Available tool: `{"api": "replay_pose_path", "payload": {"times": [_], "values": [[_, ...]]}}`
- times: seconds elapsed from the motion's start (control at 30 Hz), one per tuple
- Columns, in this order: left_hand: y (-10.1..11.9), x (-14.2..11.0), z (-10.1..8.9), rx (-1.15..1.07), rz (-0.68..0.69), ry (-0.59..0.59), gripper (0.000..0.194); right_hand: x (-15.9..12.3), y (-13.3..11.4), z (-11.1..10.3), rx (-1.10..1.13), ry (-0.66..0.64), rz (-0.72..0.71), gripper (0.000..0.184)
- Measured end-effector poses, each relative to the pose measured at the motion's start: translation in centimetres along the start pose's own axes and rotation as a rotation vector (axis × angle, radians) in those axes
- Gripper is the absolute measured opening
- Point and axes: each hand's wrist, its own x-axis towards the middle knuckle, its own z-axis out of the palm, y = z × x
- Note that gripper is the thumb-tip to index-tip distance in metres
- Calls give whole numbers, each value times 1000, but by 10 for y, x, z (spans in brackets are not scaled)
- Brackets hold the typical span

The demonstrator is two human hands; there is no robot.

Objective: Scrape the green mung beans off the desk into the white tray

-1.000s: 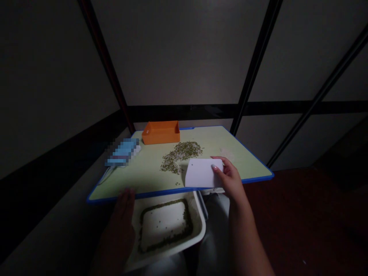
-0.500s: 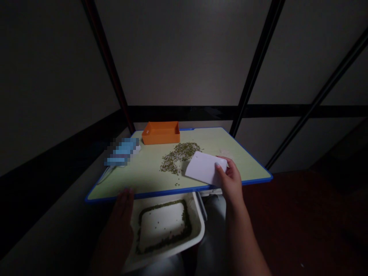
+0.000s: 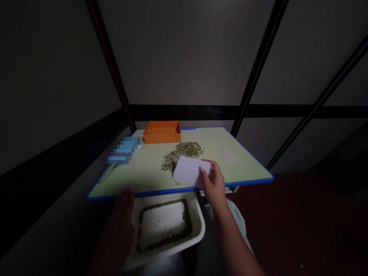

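My right hand (image 3: pixel 214 184) is closed round the right end of a white flat scraper (image 3: pixel 189 171) with a small hole in one corner, thumb on top. The scraper is tilted over the near side of a scattered patch of small green beans or seeds (image 3: pixel 188 148) on the table. My left hand (image 3: pixel 123 214) is in shadow, beside the left side of a white tub (image 3: pixel 198 230), its fingers stretched out up to the table's front edge. Whether it touches the tub I cannot tell. Inside the tub, more green grains (image 3: pixel 186 226) line the edges of the bottom.
The pale green table (image 3: pixel 126 176) has a blue rim. An orange bin (image 3: pixel 162 134) stands at its back left. A blurred-out blue object (image 3: pixel 123 150) with a cable lies at the left edge. A small pale pile (image 3: pixel 227 155) lies on the right. Panelled walls close in behind.
My right hand has moved left with the scraper, toward the near left part of the grains. My left hand and the tub stay about where they were.
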Motion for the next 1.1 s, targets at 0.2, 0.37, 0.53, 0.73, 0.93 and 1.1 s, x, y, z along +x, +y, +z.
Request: {"api": "replay_pose_path", "payload": {"times": [0.2, 0.37, 0.53, 0.73, 0.93, 1.1], "values": [[-2, 1, 2, 20, 10, 13, 86, -10, -8, 13, -7, -56, 5, 22], [-5, 1, 3, 23, 22, 18, 84, -19, -15, 22, 13, -168, 18, 22], [-6, 0, 4, 34, 35, 25, 87, -13, -21, 7, 64, -205, -22, 24], [-8, -2, 6, 50, 81, 52, 89, 16, -10, -47, -49, 369, -69, 26], [-21, -2, 15, 31, 63, 29, 89, 20, 6, -52, -96, 324, -45, 28], [-13, -4, 9, -7, 53, -16, 91, 10, 2, -25, -126, 171, -66, 26]]}}
